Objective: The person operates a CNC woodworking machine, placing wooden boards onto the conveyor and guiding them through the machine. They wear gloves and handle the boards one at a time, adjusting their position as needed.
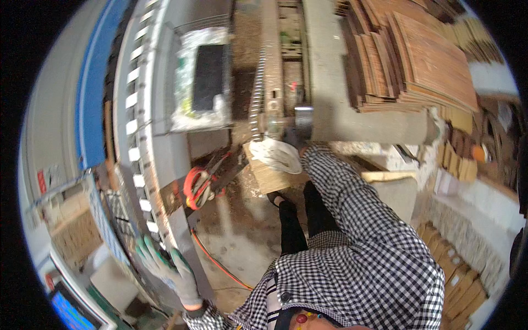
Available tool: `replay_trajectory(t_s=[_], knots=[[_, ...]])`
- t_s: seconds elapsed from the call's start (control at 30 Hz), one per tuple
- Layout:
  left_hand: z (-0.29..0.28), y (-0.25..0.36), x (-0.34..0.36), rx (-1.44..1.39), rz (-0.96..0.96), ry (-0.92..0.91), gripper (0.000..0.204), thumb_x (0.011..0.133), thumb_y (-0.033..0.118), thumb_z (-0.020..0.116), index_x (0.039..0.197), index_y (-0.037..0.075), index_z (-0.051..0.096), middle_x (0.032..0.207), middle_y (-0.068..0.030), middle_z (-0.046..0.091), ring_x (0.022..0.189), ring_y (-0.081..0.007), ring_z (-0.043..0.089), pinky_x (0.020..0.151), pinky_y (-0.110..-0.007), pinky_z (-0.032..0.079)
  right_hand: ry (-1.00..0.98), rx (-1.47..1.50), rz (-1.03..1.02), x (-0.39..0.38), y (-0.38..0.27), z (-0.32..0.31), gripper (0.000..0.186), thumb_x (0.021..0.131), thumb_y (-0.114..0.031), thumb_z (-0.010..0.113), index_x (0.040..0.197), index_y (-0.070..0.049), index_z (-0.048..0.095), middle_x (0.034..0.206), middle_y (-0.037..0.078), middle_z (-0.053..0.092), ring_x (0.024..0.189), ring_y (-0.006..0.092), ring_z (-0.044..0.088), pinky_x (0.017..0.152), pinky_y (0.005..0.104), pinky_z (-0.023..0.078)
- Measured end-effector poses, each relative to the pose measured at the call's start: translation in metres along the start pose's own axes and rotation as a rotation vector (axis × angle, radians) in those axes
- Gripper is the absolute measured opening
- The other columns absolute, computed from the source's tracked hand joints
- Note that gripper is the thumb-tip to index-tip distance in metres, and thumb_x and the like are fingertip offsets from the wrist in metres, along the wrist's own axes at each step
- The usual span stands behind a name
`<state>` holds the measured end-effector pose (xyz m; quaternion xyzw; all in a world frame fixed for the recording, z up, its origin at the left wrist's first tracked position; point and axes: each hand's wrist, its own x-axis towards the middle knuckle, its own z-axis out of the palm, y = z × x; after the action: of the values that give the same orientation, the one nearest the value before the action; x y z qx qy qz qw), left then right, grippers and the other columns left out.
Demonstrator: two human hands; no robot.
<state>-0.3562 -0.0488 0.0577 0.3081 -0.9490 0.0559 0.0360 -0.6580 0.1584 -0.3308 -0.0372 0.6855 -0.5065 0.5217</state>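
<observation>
Grey glove fabric (pixel 175 275) covers the left hand (pixel 171 270), fingers spread, grasping nothing, near the striped rail (pixel 144 205). At centre, the white bundle (pixel 275 155) overlaps the tan board (pixel 268 180); a nudge from the right hand (pixel 297 141) (blurred, grip cannot be told) could dislodge it.

Left hand (pixel 168 270) gloved, fingers spread at dashed rail (pixel 132 126). Right hand (pixel 297 138) blurred beside white cloth (pixel 275 155), grip unclear. Brown panels (pixel 432 58) stacked upper right. Red loops (pixel 190 188) left of board (pixel 268 177). Orange cable (pixel 209 257) on floor (pixel 231 234).
</observation>
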Motion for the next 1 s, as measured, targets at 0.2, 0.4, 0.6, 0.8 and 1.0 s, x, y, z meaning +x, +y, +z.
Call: replay_trajectory(t_s=[0.2, 0.4, 0.6, 0.8, 1.0], knots=[[0.008, -0.010, -0.029, 0.015, -0.087, 0.005, 0.061, 0.106, 0.032, 0.054, 0.156, 0.001, 0.039, 0.161, -0.0232, 0.037, 0.149, -0.0429, 0.034, 0.122, -0.055, 0.027, 0.006, 0.020, -0.013, -0.007, -0.009, -0.006, 0.049, 0.106, -0.040, 0.057, 0.136, -0.002, 0.060, 0.135, 0.015, 0.061, 0.121, 0.0225, 0.059, 0.105, 0.0405, 0.049], [0.013, -0.011, -0.029, 0.019, -0.002, 0.147, 0.060, 0.106, 0.028, 0.055, 0.155, -0.002, 0.037, 0.159, -0.0231, 0.039, 0.148, -0.0433, 0.035, 0.122, -0.053, 0.029, 0.053, 0.084, -0.025, -0.029, 0.012, -0.015, 0.049, 0.106, -0.040, 0.057, 0.135, -0.002, 0.060, 0.135, 0.015, 0.061, 0.121, 0.0223, 0.059, 0.105, 0.0407, 0.049], [0.030, 0.091, -0.024, -0.891, -0.139, 0.041, 0.055, 0.107, 0.020, 0.051, 0.155, -0.003, 0.036, 0.158, -0.0203, 0.042, 0.146, -0.0327, 0.041, 0.122, -0.046, 0.031, 0.142, 0.455, -0.001, -0.149, 0.002, -0.086, 0.048, 0.106, -0.040, 0.057, 0.135, -0.002, 0.060, 0.135, 0.015, 0.061, 0.120, 0.0222, 0.059, 0.105, 0.0409, 0.049], [0.090, 0.239, 0.028, -1.821, -0.245, -0.849, 0.056, 0.110, 0.028, 0.047, 0.159, 0.003, 0.033, 0.159, -0.0132, 0.042, 0.141, -0.0251, 0.046, 0.118, -0.040, 0.038, 0.188, 0.675, -0.033, -0.215, -0.039, -0.153, 0.039, 0.107, -0.028, 0.055, 0.135, -0.001, 0.058, 0.120, 0.013, 0.069, 0.108, 0.0264, 0.069, 0.095, 0.0389, 0.058], [0.136, 0.314, 0.090, -1.979, -0.393, -1.121, 0.054, 0.111, 0.036, 0.047, 0.159, 0.016, 0.037, 0.155, -0.0060, 0.046, 0.134, -0.0226, 0.051, 0.110, -0.040, 0.045, 0.050, 0.594, -0.335, -0.167, -0.015, -0.155, 0.040, 0.107, -0.028, 0.054, 0.136, 0.000, 0.057, 0.127, 0.016, 0.066, 0.110, 0.0264, 0.068, 0.095, 0.0393, 0.058]])
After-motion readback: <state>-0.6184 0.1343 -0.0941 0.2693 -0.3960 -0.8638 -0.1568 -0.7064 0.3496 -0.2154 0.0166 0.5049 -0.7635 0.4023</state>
